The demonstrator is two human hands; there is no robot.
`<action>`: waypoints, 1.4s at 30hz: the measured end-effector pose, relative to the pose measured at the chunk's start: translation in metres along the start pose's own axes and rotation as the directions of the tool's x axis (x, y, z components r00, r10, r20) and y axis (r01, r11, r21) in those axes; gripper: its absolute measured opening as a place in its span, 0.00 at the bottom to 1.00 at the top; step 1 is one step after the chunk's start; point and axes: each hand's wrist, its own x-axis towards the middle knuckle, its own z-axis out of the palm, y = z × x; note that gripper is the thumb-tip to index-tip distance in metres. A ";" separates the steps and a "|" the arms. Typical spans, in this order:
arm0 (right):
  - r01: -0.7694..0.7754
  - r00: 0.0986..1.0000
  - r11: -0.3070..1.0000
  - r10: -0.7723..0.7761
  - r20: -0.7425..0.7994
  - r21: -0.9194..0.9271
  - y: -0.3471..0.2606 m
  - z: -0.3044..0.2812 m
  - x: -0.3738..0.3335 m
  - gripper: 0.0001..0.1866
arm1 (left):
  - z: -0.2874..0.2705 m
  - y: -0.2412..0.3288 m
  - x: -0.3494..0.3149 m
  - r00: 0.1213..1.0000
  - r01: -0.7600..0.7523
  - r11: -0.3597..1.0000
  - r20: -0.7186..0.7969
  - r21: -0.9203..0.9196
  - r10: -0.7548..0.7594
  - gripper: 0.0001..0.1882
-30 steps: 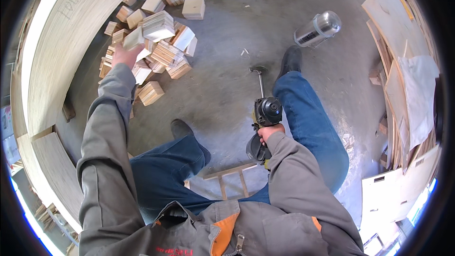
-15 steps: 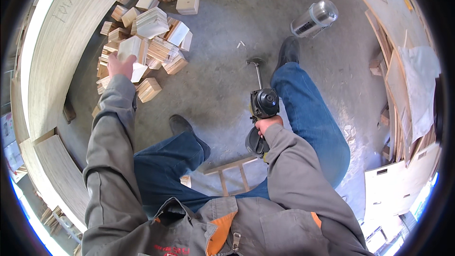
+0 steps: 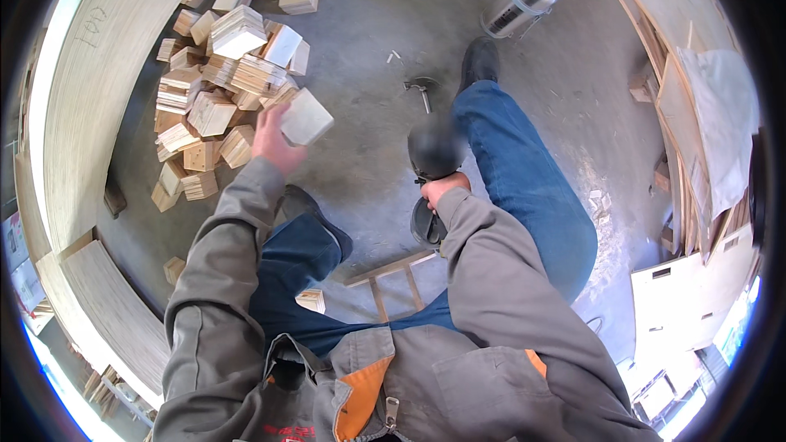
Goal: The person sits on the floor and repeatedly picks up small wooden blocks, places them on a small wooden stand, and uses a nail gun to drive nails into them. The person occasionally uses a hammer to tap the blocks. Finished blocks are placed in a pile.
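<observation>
My left hand (image 3: 278,141) is closed on a pale square wood block (image 3: 308,118), holding it beside a heap of similar blocks (image 3: 214,113). My right hand (image 3: 445,188) grips the handle of a black tool (image 3: 432,151) that looks like a coil nail gun, with a rounded body and a round drum at its near end. Motion blurs its upper part. Beyond it, a hammer (image 3: 422,84) with a metal shaft lies on the floor, partly hidden by the tool.
A steel flask (image 3: 524,2) lies beyond my right shoe. Tall stacked plywood (image 3: 90,115) lines the left side. Boards and white sheeting (image 3: 711,131) lean at the right. Near my legs is a small wooden frame (image 3: 391,272); wood chips lie on the floor.
My left hand has lifted the block off the heap and brought it right, toward me. The tool in my right hand has shifted slightly, and the whole view has moved a little.
</observation>
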 end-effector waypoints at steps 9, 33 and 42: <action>-0.006 1.000 1.000 0.006 0.027 0.008 -0.010 -0.014 -0.018 0.08 | 0.118 0.018 0.003 0.973 0.181 0.974 0.167 -0.133 -0.158 0.46; -0.048 0.991 0.997 0.039 0.128 0.068 -0.034 -0.030 -0.044 0.06 | -0.003 -0.013 0.018 0.968 0.243 0.970 0.060 -0.006 -0.242 0.34; 0.005 0.999 0.994 -0.009 0.035 0.113 -0.032 -0.026 -0.050 0.06 | -0.173 0.162 -0.061 0.988 -0.135 0.942 -0.116 -0.306 0.104 0.28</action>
